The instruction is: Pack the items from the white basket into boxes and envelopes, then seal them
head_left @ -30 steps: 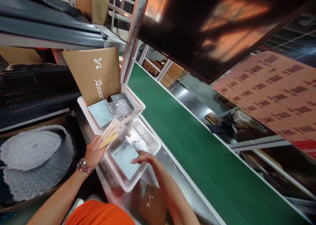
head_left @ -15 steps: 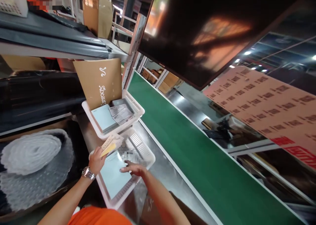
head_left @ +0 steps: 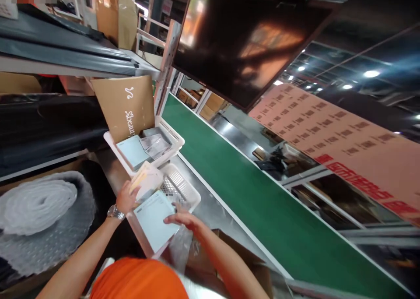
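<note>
Head view shows the right hand [head_left: 182,219] gripping a pale blue flat box [head_left: 154,220] over the near white basket [head_left: 183,189]. Left hand [head_left: 126,198] holds thin packets [head_left: 144,183]. It looks like lifting out; the box needs a steady grip.

Left hand [head_left: 126,198] grips a sheaf of packets [head_left: 144,181] above the near basket [head_left: 183,189]. Right hand [head_left: 180,219] holds the edge of a pale blue box [head_left: 154,220], tilted over that basket. Far basket [head_left: 172,135] just beyond; green conveyor [head_left: 262,202] alongside.
</note>
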{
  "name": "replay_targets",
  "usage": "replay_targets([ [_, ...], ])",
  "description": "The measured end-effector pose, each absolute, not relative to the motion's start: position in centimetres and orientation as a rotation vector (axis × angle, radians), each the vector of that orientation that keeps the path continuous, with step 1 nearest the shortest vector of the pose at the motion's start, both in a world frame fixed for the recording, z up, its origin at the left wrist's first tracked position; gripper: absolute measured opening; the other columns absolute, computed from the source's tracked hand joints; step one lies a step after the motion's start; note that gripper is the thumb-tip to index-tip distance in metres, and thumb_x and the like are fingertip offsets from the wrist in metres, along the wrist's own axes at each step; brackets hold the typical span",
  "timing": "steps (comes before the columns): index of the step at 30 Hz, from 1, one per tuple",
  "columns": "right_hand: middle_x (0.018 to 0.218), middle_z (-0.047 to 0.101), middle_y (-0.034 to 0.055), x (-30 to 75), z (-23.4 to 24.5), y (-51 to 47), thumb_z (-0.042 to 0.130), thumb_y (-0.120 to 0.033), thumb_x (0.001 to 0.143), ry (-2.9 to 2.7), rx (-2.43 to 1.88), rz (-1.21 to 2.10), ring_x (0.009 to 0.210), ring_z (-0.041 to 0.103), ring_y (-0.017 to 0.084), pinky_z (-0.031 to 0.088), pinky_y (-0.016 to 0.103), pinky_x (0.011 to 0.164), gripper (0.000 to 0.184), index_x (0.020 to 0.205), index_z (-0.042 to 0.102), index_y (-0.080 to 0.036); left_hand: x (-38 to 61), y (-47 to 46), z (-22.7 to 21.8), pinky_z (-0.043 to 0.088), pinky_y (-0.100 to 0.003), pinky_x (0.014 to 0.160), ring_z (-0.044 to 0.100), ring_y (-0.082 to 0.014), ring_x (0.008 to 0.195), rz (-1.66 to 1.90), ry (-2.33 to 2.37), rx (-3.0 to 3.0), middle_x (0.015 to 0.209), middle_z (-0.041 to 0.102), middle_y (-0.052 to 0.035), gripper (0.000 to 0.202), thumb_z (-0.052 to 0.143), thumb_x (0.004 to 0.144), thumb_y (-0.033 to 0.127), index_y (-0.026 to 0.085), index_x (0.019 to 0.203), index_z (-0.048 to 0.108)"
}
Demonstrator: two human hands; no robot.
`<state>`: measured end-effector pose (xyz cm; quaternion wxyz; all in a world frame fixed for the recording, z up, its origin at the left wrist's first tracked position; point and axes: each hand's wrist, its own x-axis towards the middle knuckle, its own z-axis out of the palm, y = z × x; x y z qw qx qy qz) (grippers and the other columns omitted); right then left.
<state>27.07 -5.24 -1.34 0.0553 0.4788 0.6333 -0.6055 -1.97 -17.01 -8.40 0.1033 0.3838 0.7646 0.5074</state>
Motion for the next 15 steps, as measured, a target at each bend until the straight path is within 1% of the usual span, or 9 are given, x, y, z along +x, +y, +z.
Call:
replay_targets([
  [3,0.155,0.069,0.0144,31.9,2.5,-3.9,0.102,-0.047,0.053,2.047,1.597,-1.759,0.146,0.062,0.039,0.048,0.05,0.128,0.124,0.164,0.052,-0.021,-2.5,-16.0,-7.0,0.064,-0.045,0.084,0.075,-0.0291,0.085,1.471,2.259,1.055,0.086,0.071,-0.007,0.033,0.059,0.097,0.055,0.025,0.084,0.061],
  [5,0.168,0.059,0.0179,36.4,5.6,-3.5,0.101,-0.053,0.053,2.187,1.661,-1.71,0.154,0.056,0.041,0.04,0.053,0.135,0.138,0.172,0.04,-0.02,-2.3,-15.3,-6.4,0.064,-0.048,0.083,0.077,-0.0321,0.088,1.446,2.256,0.993,0.09,0.075,-0.0102,0.034,0.058,0.098,0.055,0.022,0.094,0.066],
  [7,0.179,0.048,0.0198,41.6,8.8,-3.9,0.098,-0.061,0.058,2.4,1.729,-1.623,0.162,0.049,0.042,0.035,0.056,0.138,0.14,0.176,0.033,-0.021,-1.5,-14.6,-6.0,0.065,-0.049,0.087,0.078,-0.0338,0.094,1.414,2.231,0.978,0.097,0.078,-0.0125,0.036,0.057,0.098,0.056,0.021,0.101,0.068],
  [8,0.183,0.042,0.0202,44.4,10.3,-4.5,0.096,-0.065,0.062,2.515,1.77,-1.551,0.166,0.045,0.043,0.033,0.058,0.139,0.14,0.178,0.03,-0.021,-0.8,-14.4,-6.0,0.064,-0.049,0.089,0.078,-0.0342,0.097,1.399,2.21,0.988,0.098,0.078,-0.0129,0.035,0.059,0.096,0.056,0.022,0.099,0.068],
  [10,0.188,0.031,0.021,49.9,12.8,-6.6,0.093,-0.07,0.066,2.708,1.884,-1.322,0.171,0.036,0.044,0.03,0.06,0.14,0.142,0.18,0.022,-0.022,0.7,-14.0,-6.4,0.063,-0.047,0.093,0.077,-0.0339,0.099,1.356,2.167,1.07,0.096,0.077,-0.0123,0.031,0.062,0.093,0.055,0.024,0.088,0.064],
  [11,0.189,0.028,0.0217,52.5,13.6,-7.9,0.092,-0.071,0.068,2.78,1.946,-1.162,0.172,0.035,0.045,0.031,0.062,0.14,0.143,0.181,0.019,-0.022,1.6,-13.9,-6.8,0.063,-0.046,0.094,0.077,-0.0336,0.099,1.32,2.15,1.137,0.094,0.076,-0.0117,0.03,0.062,0.092,0.054,0.026,0.083,0.061],
  [13,0.187,0.028,0.0227,57.2,14.3,-10.9,0.09,-0.069,0.072,2.869,2.066,-0.774,0.172,0.035,0.047,0.033,0.066,0.139,0.141,0.182,0.014,-0.023,3.2,-13.6,-8.0,0.062,-0.044,0.092,0.076,-0.0327,0.098,1.197,2.122,1.296,0.091,0.074,-0.0109,0.031,0.061,0.092,0.053,0.027,0.077,0.056],
  [15,0.185,0.03,0.0236,61.1,13.9,-13.7,0.089,-0.062,0.076,2.904,2.089,-0.402,0.171,0.033,0.049,0.033,0.069,0.139,0.136,0.183,0.014,-0.024,4.5,-13.2,-9.3,0.061,-0.041,0.086,0.077,-0.0325,0.095,0.986,2.115,1.385,0.086,0.074,-0.0105,0.031,0.059,0.094,0.051,0.026,0.075,0.059],
])
